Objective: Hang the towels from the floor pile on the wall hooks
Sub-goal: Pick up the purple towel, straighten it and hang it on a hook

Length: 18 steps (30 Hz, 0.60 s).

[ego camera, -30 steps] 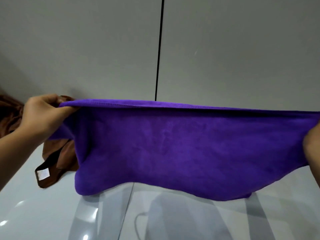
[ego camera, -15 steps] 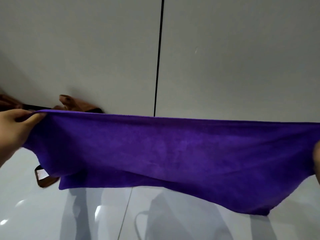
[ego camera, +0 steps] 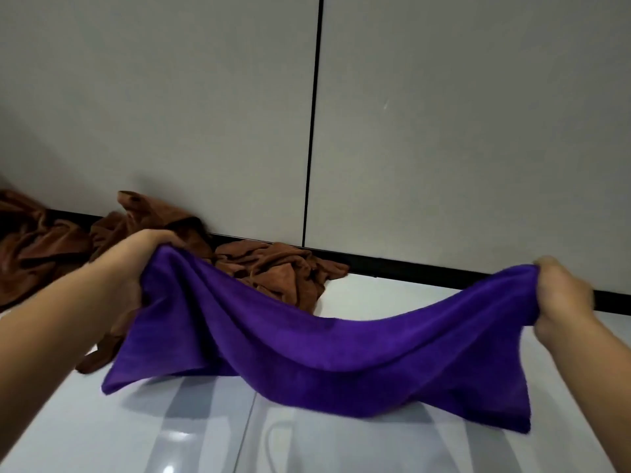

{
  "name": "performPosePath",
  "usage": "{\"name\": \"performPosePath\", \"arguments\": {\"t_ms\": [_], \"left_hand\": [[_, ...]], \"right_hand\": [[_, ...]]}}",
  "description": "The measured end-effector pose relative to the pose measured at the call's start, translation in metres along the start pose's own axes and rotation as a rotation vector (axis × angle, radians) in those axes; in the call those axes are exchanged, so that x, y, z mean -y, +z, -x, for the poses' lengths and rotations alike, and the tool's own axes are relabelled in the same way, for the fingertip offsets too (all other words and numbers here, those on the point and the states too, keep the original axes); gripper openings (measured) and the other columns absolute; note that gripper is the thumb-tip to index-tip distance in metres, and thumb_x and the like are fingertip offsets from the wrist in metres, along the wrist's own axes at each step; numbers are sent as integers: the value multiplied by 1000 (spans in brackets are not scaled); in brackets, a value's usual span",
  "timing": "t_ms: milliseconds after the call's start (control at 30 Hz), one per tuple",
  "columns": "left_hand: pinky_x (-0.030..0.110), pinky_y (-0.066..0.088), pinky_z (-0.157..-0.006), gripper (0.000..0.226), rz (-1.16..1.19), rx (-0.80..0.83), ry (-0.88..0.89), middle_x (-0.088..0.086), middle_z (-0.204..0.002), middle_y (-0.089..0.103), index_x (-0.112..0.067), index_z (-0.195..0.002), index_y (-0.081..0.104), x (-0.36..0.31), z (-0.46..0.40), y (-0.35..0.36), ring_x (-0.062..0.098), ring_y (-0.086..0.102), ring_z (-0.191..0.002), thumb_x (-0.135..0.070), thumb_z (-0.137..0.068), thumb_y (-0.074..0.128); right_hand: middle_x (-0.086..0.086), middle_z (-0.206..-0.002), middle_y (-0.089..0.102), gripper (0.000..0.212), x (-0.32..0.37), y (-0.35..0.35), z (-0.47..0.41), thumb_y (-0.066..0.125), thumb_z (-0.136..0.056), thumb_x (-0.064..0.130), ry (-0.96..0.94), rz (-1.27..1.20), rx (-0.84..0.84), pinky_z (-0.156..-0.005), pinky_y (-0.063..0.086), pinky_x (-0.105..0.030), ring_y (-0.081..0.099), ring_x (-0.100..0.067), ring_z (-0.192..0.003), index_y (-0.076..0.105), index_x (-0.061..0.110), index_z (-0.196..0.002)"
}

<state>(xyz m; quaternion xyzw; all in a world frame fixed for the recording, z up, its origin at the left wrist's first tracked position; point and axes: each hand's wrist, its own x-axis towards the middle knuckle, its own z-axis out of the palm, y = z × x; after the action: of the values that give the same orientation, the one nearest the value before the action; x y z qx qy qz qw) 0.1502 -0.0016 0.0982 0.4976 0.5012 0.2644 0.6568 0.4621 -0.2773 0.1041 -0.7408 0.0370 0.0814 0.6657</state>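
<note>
Head view: one purple towel (ego camera: pixel 307 336) sags between two hands above the glossy floor (ego camera: pixel 170 438). The left hand (ego camera: pixel 136 264) grips its left corner, fingers curled round the cloth; the right hand (ego camera: pixel 563 295), blurred, clutches the right corner. Behind the purple towel, brown towels (ego camera: pixel 280 268) lie crumpled against the wall (ego camera: pixel 170 97) — at least two heaps, exact count unclear.

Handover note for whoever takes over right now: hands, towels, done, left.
Left hand grips one end of the purple towel; right hand grips the other end.
The towel sags between them, low over the floor.
Brown towels lie piled at the wall base.
No hooks in view; nothing seen hung.
Left: hang the purple towel, then the brown ones.
</note>
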Motion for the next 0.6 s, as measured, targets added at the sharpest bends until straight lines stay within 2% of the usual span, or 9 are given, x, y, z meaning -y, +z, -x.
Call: {"name": "performPosePath", "arguments": {"t_ms": [67,167,267,333,400,467,533,600], "left_hand": [[13,40,-31,21,-25,104,43,2,-38,56,-11,-69,53,-5,15,22,12,51,-28,-19,-88,53],[15,44,-36,27,56,128,36,4,-44,59,-11,-75,54,-12,23,51,13,56,-35,-33,-91,56],[26,48,-66,32,48,182,62,9,-69,59,-13,-82,57,-19,30,74,18,57,-62,-44,-86,60],[31,45,-75,32,11,238,132,10,-77,54,-14,-78,55,-19,34,84,20,53,-71,-45,-86,59],[29,47,-67,28,-3,312,169,11,-70,49,-15,-74,51,-19,42,92,17,53,-60,-39,-87,59],[22,48,-55,22,13,383,198,7,-64,51,-14,-72,52,-16,49,98,12,53,-51,-26,-89,58],[19,51,-54,14,20,464,205,5,-66,57,-12,-76,57,-14,57,103,10,57,-54,-15,-89,57],[17,52,-58,4,16,525,218,3,-71,63,-9,-85,61,-12,61,105,8,61,-61,-9,-88,58]], "right_hand": [[-3,-57,55,19,5,23,18,48,-89,14,50,-69,124,-48,41,-29,51,-15,-49,50,13,-70],[4,-43,57,22,13,51,40,49,-96,20,93,-229,355,-41,46,-19,55,-6,-37,54,12,-75],[1,-55,59,25,20,75,71,48,-98,27,115,-274,589,-50,50,-20,57,-6,-45,56,14,-79],[3,-58,59,26,20,87,91,46,-98,26,64,-248,728,-58,49,-23,56,-4,-50,57,15,-78],[8,-56,60,27,18,97,108,43,-99,25,0,-199,831,-63,47,-23,58,-2,-53,56,16,-77],[6,-69,65,25,14,103,123,42,-100,26,-73,-118,895,-73,51,-28,63,-7,-69,58,18,-81],[-1,-90,69,24,8,106,133,41,-100,27,-112,-55,926,-84,54,-33,66,-15,-88,60,19,-89],[-5,-98,69,23,6,106,136,40,-100,29,-127,-37,930,-86,55,-35,67,-16,-93,61,19,-96]]}}
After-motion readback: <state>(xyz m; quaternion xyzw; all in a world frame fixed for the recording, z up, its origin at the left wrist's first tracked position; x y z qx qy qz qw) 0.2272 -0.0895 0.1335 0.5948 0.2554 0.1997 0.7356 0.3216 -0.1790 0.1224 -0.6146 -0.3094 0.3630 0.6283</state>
